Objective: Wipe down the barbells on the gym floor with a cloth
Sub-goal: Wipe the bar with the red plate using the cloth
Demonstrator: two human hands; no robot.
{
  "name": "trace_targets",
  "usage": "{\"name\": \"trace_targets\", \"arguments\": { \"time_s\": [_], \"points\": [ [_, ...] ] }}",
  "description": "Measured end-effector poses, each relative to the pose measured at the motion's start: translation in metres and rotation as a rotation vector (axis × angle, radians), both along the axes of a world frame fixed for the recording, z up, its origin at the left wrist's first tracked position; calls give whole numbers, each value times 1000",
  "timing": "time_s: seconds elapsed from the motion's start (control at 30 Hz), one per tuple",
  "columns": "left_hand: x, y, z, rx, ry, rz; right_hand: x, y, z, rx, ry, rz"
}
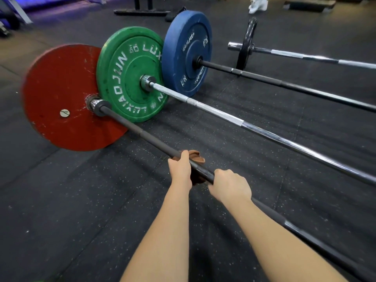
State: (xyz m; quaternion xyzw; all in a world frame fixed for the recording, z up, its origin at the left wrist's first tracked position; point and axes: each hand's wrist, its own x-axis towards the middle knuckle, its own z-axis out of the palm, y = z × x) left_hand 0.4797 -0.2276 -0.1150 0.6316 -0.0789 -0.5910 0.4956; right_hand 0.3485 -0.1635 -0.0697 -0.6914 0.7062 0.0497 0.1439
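Note:
Several barbells lie side by side on the black rubber floor. The nearest one has a dark bar (pixel 142 135) and a red plate (pixel 55 94) at its left end. My left hand (pixel 181 169) grips a brown cloth (pixel 196 157) wrapped round this bar. Just to its right, my right hand (pixel 230 185) grips the bare bar. Behind it lie a chrome bar (pixel 244 122) with a green plate (pixel 130 72), a dark bar (pixel 284 84) with a blue plate (pixel 187 49), and a chrome bar (pixel 317 57) with a small black plate (pixel 246 43).
The speckled rubber floor (pixel 81 200) stretches to the left and in front of me. At the far back stand a black equipment base (pixel 142 12), a low dark platform (pixel 309 5) and a person's white shoes (pixel 257 6).

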Motion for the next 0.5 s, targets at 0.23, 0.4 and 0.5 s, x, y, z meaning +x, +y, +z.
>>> {"name": "trace_targets", "arguments": {
  "time_s": [0.23, 0.4, 0.5],
  "points": [
    [2, 5, 9, 14, -117, -111, -50, 31, 15, 190, 19, 94],
    [2, -7, -21, 95, -202, -170, -110, 73, 16, 298, -33, -83],
    [-14, 7, -29, 103, -120, -201, -110, 83, 7, 180, -41, -113]
  ]
}}
